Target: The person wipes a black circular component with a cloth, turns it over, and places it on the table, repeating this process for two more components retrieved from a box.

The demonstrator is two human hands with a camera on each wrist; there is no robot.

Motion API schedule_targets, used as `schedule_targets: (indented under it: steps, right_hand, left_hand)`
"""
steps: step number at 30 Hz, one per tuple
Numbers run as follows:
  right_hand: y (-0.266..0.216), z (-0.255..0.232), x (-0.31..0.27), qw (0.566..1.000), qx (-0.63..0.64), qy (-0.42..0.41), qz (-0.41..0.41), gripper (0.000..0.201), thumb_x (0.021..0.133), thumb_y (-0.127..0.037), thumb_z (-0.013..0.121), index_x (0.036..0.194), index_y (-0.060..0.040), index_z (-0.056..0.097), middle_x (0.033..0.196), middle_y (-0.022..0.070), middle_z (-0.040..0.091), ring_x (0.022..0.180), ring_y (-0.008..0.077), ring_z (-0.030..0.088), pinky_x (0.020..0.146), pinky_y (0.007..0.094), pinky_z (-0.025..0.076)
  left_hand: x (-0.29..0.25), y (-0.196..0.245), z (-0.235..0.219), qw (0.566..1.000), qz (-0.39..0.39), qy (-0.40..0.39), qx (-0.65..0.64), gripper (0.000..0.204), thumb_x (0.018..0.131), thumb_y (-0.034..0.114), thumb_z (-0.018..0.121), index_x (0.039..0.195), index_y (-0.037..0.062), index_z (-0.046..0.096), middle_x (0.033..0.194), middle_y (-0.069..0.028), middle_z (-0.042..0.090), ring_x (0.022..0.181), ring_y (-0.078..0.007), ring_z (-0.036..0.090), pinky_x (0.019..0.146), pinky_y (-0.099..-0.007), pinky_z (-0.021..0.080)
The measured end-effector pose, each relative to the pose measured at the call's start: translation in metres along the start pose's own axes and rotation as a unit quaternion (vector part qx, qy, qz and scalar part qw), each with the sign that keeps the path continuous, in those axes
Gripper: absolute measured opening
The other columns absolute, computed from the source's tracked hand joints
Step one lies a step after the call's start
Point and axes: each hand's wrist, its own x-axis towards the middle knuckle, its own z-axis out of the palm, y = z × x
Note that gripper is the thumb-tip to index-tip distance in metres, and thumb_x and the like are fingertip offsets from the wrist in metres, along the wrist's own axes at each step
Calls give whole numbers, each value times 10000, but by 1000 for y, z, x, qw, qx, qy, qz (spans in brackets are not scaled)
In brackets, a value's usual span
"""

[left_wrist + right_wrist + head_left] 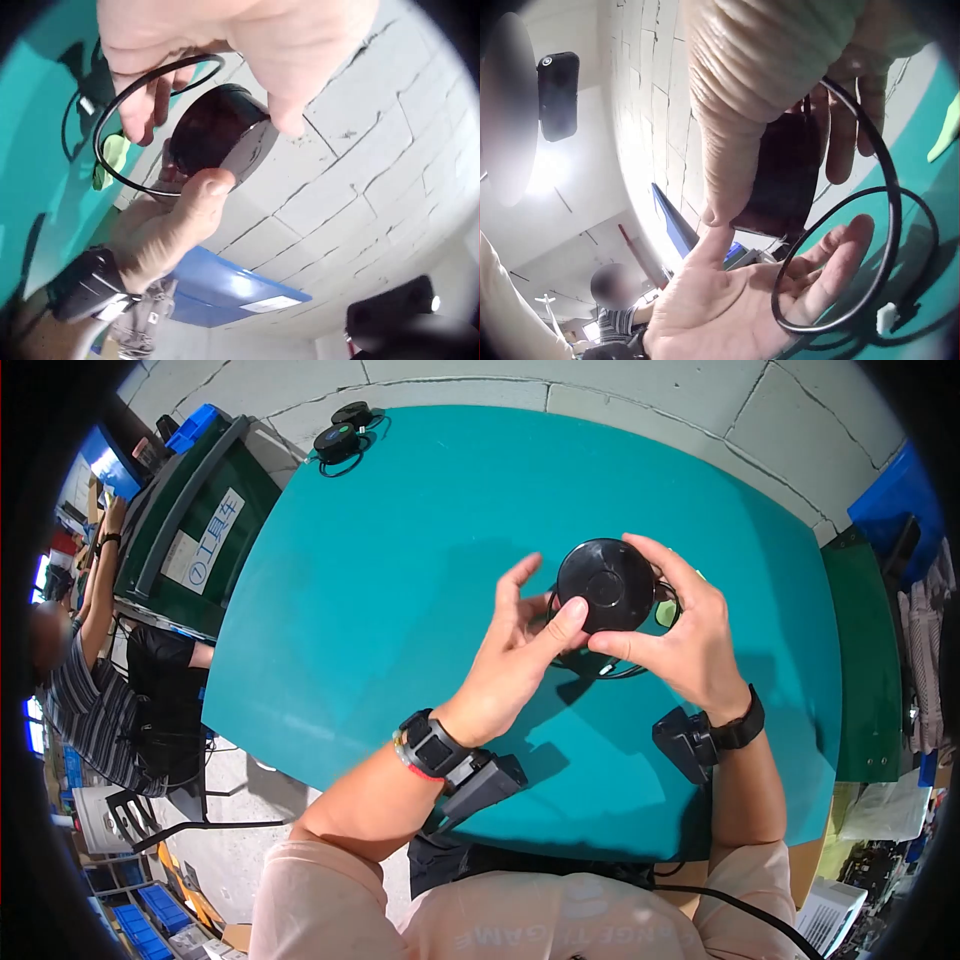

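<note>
Basically, both hands are holding a round black puck (605, 586) just above the far-right part of the teal table (400, 560). Right hand (690, 630) is pinching it by the rim, thumb on the near edge, fingers curling over the far edge. Left hand (515, 650) is lying mostly flat, fingers extended, thumb tip pressing on the puck's near-left edge; not a clench, more of a support. Puck is looking like hard moulded plastic: smooth, slightly glossy top with a shallow centre dimple, straight side wall in the left wrist view (217, 135). Judging by the light fingertip hold, it is probably light and rigid; the smooth face is likely slippery, so the rim is the sensible place to hold, opposing thumb and fingers across the diameter. A thin black cable (131, 120) is trailing from it in loose loops, ending in a small white connector (886, 316) lying on the table. Cable is soft and springy and could snag fingers or tug the puck. A small yellow-green bit (112, 154) is lying on the table under the hands; material unclear. Two more black pucks (345, 432) are sitting at the far-left table edge, well apart.
</note>
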Motion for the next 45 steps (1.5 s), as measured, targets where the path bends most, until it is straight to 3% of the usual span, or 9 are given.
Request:
schedule_targets:
  steps: [4,17,20,22,24,26,33,38,45]
  right_hand:
    - [-2,6,2,998,15,53,-38,738,547,-204,845,1158,25,500,976,125,604,858,194,609,722,283,505]
    - [-7,15,-3,997,41,65,-27,806,528,-185,851,1208,-1,459,1042,127,575,855,192,600,675,280,513]
    - [-5,13,-4,994,109,22,-1,758,626,-205,816,1243,10,432,1060,125,570,905,176,583,716,276,498]
    - [5,5,-1,921,352,-54,157,664,770,-269,710,1279,20,395,1072,129,565,976,162,555,784,269,464]
    - [25,-10,3,936,282,-78,197,646,853,-362,593,1297,46,361,1104,167,554,1035,193,531,841,288,431]
    - [47,-16,4,938,117,33,324,693,855,-434,557,1287,70,358,1143,191,541,1039,226,532,845,311,432]
    - [53,-35,5,955,-79,74,275,609,856,-411,565,1212,71,457,1084,188,577,989,198,554,792,309,455]
    - [9,5,-3,919,269,-176,228,290,863,-222,601,1008,29,586,874,67,637,809,108,579,711,236,455]
    - [1,-22,4,893,366,-169,201,263,906,-267,509,798,-29,540,684,35,575,642,109,560,663,263,454]
  left_hand:
    - [3,8,-4,997,72,-12,33,510,857,260,613,1242,-14,421,1197,-113,454,1069,-161,475,897,-291,413]
    - [0,15,-7,999,25,-30,32,332,840,287,631,1045,38,551,965,-18,566,909,-83,513,798,-239,410]
    - [5,10,-16,997,-28,-50,-50,269,835,259,635,994,59,552,946,-16,574,886,-77,515,753,-234,415]
    - [10,9,-15,994,-9,-58,-95,264,846,280,612,984,64,550,963,-27,585,879,-87,525,721,-236,421]
    - [12,9,-18,990,-23,0,-142,301,862,326,576,1002,60,551,985,-34,592,884,-99,535,722,-249,433]
    - [14,9,-20,990,-27,6,-141,345,870,364,549,1032,59,552,1001,-36,596,891,-111,540,741,-265,447]
    - [16,10,-21,980,-21,35,-197,300,889,307,527,1071,68,533,949,-38,614,821,-122,566,719,-270,498]
    - [13,16,-14,978,-3,21,-209,299,896,298,519,1091,71,533,956,-39,615,855,-134,578,732,-267,506]
    - [22,35,-53,925,61,33,-373,210,896,247,533,984,57,530,1073,-125,543,958,-245,563,771,-265,527]
